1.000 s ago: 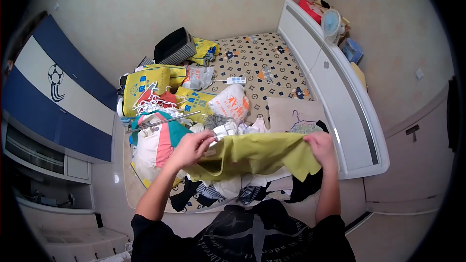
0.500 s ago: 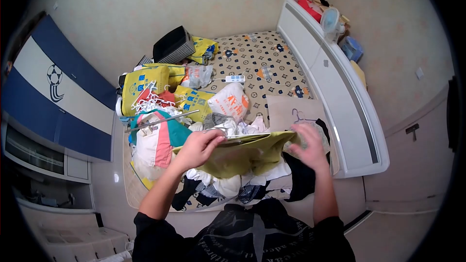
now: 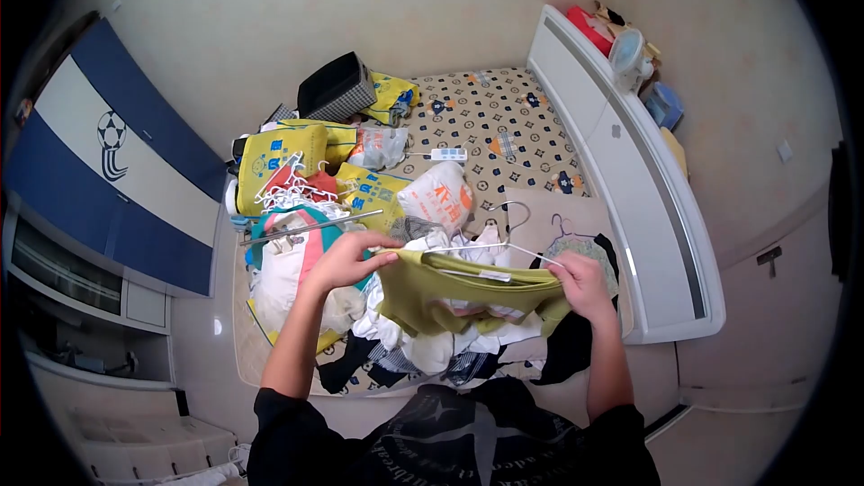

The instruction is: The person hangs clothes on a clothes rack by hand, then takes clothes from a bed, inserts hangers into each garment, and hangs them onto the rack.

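Stretched between my hands is an olive-green shirt [image 3: 450, 294], its neckline facing up. A wire clothes hanger [image 3: 486, 247] runs inside the neckline, with the hook standing up toward the bed. My left hand [image 3: 354, 261] pinches the shirt's left shoulder. At the opposite shoulder, my right hand [image 3: 583, 283] grips the cloth near the end of the hanger. Under the shirt lie white and dark clothes [image 3: 432, 353] in a loose heap. A second hanger [image 3: 560, 223], purple, shows with a garment beyond my right hand.
Yellow bags [image 3: 279, 155] and a white plastic bag [image 3: 436, 193] sit on the patterned bed [image 3: 477, 108]. White hangers [image 3: 292, 184] pile beside a metal rod [image 3: 315, 227]. Farther back stands a black-lined basket [image 3: 333, 90]. The white headboard [image 3: 621, 162] bounds the right side.
My right hand has closed on the shirt's right shoulder, having been open beside it. The shirt is now spread wider, and the hanger's hook has come into clear view.
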A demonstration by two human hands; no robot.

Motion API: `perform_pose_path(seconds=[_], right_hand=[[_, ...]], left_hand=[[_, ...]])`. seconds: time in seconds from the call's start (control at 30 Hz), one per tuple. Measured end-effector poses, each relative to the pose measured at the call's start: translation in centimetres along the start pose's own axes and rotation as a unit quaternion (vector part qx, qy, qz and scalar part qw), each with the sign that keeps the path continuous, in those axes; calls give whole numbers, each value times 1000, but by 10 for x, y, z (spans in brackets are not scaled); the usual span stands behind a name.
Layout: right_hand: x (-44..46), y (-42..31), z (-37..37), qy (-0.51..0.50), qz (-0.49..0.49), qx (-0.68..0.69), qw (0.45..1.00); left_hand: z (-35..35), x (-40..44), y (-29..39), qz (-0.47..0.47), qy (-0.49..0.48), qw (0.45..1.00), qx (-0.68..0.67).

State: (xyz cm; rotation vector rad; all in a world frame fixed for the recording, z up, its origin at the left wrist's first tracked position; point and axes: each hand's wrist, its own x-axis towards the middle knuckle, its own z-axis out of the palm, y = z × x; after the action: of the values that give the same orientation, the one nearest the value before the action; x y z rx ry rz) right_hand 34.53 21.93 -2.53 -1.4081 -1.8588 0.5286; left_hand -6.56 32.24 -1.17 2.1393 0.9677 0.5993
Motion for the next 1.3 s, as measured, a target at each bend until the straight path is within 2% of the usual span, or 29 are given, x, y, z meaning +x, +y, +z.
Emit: perform_pose_path(seconds=[0.07, 0.17, 0.2, 0.3, 0.43, 0.53, 0.63, 0.67, 0.7, 0.8, 0.9, 1.07, 1.17, 1.2, 1.3], right_hand=[[1, -2, 1, 31, 15, 45, 998], [3, -2, 4, 28, -10, 38, 999], [5, 0, 7, 19, -28, 23, 999], [7, 2, 16, 15, -43, 36, 998], [7, -7, 17, 9, -38, 1, 999], [8, -17, 17, 9, -57, -41, 997], [9, -29, 22, 15, -71, -92, 993], [9, -30, 24, 23, -62, -99, 993], [7, -30, 25, 31, -52, -106, 993], [4, -26, 24, 56, -31, -83, 995], [-1, -23, 21, 68, -33, -33, 997], [-5, -26, 20, 81, -19, -22, 996], [-10, -29, 17, 88, -22, -17, 996], [-11, -30, 17, 91, -26, -14, 995], [-17, -26, 19, 96, -32, 23, 995]], left_hand=[[4, -9, -6, -65, -33, 996, -54], [19, -8, 3, -31, 11, 995, -92], [23, -4, 7, 29, 35, 998, -37], [33, 0, 1, 65, 79, 994, 30], [41, -3, 4, 41, 151, 987, 28], [43, -1, 12, 60, 200, 978, 11], [46, 2, 27, 28, 164, 986, -20], [47, 4, 28, 56, 151, 987, 18], [50, 5, 28, 46, 163, 985, 25], [51, 5, 25, 26, 187, 980, 68], [51, 1, 17, 32, 194, 979, 56], [38, -6, 38, -15, 139, 988, 59], [39, -9, -2, 35, 77, 983, 164], [39, -8, -2, 69, 102, 981, 149], [36, -10, -1, 35, 99, 990, 95]])
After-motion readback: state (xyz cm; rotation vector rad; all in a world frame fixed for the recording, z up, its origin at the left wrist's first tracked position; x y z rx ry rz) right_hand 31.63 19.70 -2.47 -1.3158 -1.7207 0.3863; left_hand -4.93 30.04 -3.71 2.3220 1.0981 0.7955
